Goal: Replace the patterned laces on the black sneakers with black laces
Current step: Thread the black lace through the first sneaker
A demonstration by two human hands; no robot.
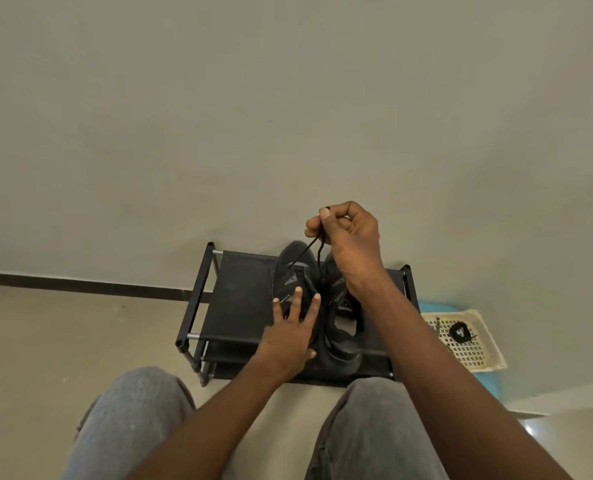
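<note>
Two black sneakers stand side by side on a black shoe rack, toes toward the wall. My left hand rests with straight, spread fingers on the left sneaker. My right hand is raised above the toes and pinches both ends of a black lace, which runs down taut into the left sneaker's front eyelets. The right sneaker sits partly under my right wrist. A patterned lace and a coiled black lace lie in a cream tray to the right.
The rack stands against a grey wall with a dark skirting strip. The cream tray rests on a blue object beside the rack. My knees in grey trousers are close in front of the rack. Beige floor lies at the left.
</note>
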